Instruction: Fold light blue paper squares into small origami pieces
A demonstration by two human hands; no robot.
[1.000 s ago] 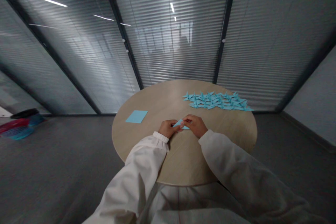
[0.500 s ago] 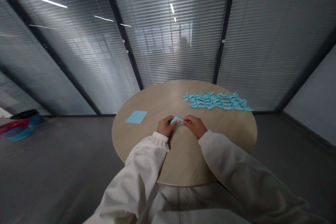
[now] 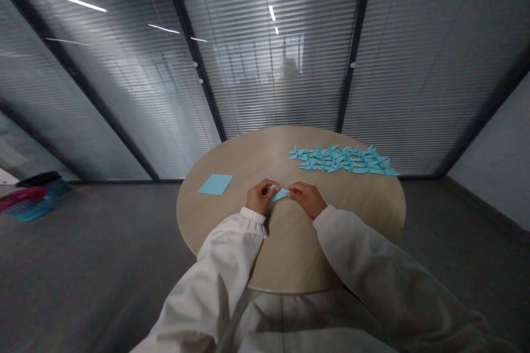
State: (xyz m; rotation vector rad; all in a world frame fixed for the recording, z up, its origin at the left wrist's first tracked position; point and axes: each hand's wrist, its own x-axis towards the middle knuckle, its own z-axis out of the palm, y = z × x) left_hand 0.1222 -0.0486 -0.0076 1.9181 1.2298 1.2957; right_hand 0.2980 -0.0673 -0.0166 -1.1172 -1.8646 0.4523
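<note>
Between my two hands, over the round wooden table (image 3: 298, 253), is a small folded piece of light blue paper (image 3: 280, 194). My left hand (image 3: 261, 196) pinches its left side, fingers curled. At its right corner my right hand (image 3: 307, 198) grips with thumb and fingertips together. The fingers cover parts of the paper's edges, so its exact fold cannot be made out. Left of my hands lies a flat stack or sheet of blue paper (image 3: 216, 184). Several folded blue paper cranes (image 3: 343, 160) are laid out in rows at the back right.
Glass panels with blinds (image 3: 273, 99) stand right behind the table's far edge. On the grey floor at the far left are a red and blue basket (image 3: 25, 204) and a dark-rimmed blue one (image 3: 43, 183). A white wall (image 3: 497, 171) is at the right.
My left hand has shifted slightly up and its thumb has moved off the paper's front, so more of the folded paper shows. My right hand has barely moved.
</note>
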